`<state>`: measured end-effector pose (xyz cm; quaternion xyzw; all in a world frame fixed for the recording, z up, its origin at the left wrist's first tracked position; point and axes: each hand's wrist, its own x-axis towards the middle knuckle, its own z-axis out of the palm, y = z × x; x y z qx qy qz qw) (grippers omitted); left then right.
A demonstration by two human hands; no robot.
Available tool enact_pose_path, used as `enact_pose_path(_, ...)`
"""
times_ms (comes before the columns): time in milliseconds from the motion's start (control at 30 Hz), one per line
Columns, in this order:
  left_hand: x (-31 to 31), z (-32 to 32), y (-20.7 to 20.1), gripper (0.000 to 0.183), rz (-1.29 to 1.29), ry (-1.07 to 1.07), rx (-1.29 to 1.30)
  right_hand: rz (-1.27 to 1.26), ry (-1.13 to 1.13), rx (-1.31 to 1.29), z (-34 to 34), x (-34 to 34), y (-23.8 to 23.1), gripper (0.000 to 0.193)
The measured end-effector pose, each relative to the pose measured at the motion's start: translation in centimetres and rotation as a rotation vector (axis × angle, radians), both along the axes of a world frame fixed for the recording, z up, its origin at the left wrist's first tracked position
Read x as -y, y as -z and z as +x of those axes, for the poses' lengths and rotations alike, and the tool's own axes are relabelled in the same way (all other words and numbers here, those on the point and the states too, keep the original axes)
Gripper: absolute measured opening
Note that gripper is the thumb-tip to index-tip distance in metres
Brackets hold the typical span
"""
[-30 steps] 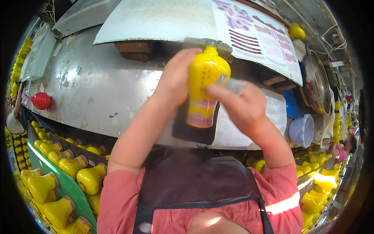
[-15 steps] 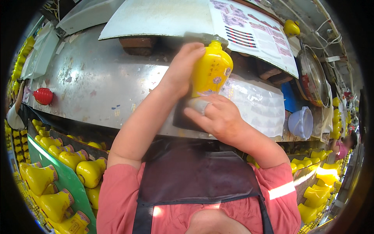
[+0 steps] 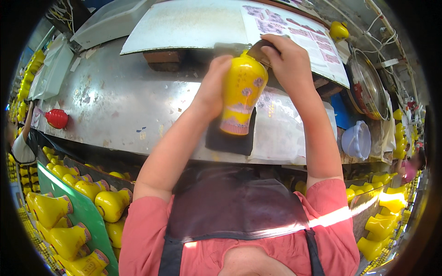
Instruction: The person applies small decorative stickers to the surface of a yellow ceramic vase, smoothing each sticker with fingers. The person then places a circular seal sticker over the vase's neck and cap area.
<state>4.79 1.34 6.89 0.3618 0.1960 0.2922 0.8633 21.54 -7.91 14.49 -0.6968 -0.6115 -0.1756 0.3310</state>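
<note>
A glossy yellow bottle (image 3: 239, 85) with purple flower decals and a patterned band at its base leans on a black pad (image 3: 235, 141). Its narrow neck points away from me. My left hand (image 3: 215, 85) is closed around the bottle's left side, slightly blurred. In my right hand (image 3: 291, 59) is a thin, dark flat scraper (image 3: 258, 51), pinched between thumb and fingers beside the bottle's neck and right shoulder. Whether the scraper's edge touches the bottle is hard to make out. Under my right forearm lies a pale, wet-looking decal sheet (image 3: 281, 138).
A white board (image 3: 189, 25) rests on bricks (image 3: 162, 60) at the back, with printed decal sheets (image 3: 294, 27) on it. A red ribbed object (image 3: 56, 118) sits left; a pale bucket (image 3: 356, 140) stands right. Many yellow bottles (image 3: 113, 204) fill racks on both sides. Other people appear at both edges.
My right hand has moved from the bottle's base up to its neck, where the dark scraper now shows in it. The bottle has shifted slightly toward me and left, its base now uncovered.
</note>
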Motion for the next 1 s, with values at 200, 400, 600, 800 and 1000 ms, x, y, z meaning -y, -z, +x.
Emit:
enact_pose_path(200,1.0,-1.6,1.5,0.079,0.491,0.034,-0.127,-0.128,0.14,-1.06,0.6,4.1,1.7,0.025)
enact_pose_path(400,1.6,-2.3,1.7,0.092,0.659,-0.069,-0.188,-0.218,-0.079,-1.13,-3.4,4.4,6.8,0.059)
enact_pose_path(600,2.4,-3.7,2.0,0.101,0.772,-0.101,-0.062,-0.241,-0.114,-1.093,-4.1,5.8,5.8,0.073)
enact_pose_path(800,2.3,-4.0,2.6,0.103,0.969,-0.14,-0.06,-0.147,-0.143,-1.114,-4.9,6.4,5.9,0.074)
enact_pose_path(1000,2.2,-4.8,2.8,0.105,1.155,-0.196,-0.045,-0.214,-0.098,-1.031,-5.1,7.3,5.2,0.077)
